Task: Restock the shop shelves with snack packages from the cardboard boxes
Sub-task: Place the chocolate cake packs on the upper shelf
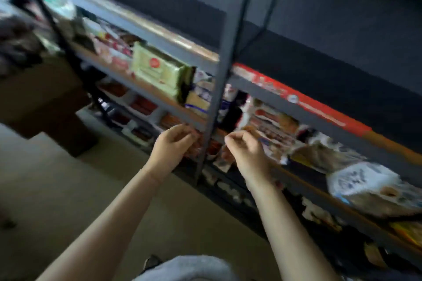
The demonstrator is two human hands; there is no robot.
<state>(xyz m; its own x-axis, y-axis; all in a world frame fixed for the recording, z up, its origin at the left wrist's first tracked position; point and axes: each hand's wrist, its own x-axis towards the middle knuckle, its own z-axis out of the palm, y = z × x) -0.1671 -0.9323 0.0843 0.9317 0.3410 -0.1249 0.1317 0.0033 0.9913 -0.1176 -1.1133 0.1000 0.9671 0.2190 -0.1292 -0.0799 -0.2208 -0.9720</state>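
Snack packages (pixel 205 146) are seen at the middle of the blurred head view, red-orange ones standing on a lower shelf just behind the grey upright post (pixel 213 107).

Nearest, at 6 o'clock, a pale grey garment (pixel 189 268) is visible, and both bare forearms reach up from it toward the shelves. The left hand (pixel 170 143) is held at about 10 o'clock of the post's lower part, its fingers curled at the front edge of the packages; the right hand (pixel 245 147) is held at 3 o'clock of the same spot, fingers curled likewise. Whether either hand pinches a package or merely touches one cannot be told through the blur. The hands are set apart, one on each side of the post.

Farther off, a pale green package (pixel 159 70) lies on the shelf board (pixel 146 85) at 11 o'clock, and mixed bags (pixel 360 180) are spread along the shelf at 3 o'clock. A brown cardboard box (pixel 43 102) is seen at 9 o'clock.

The step is judged to be straightening the row. It would best be done with light, even pressure from both sides, packages kept upright and clear of the post.
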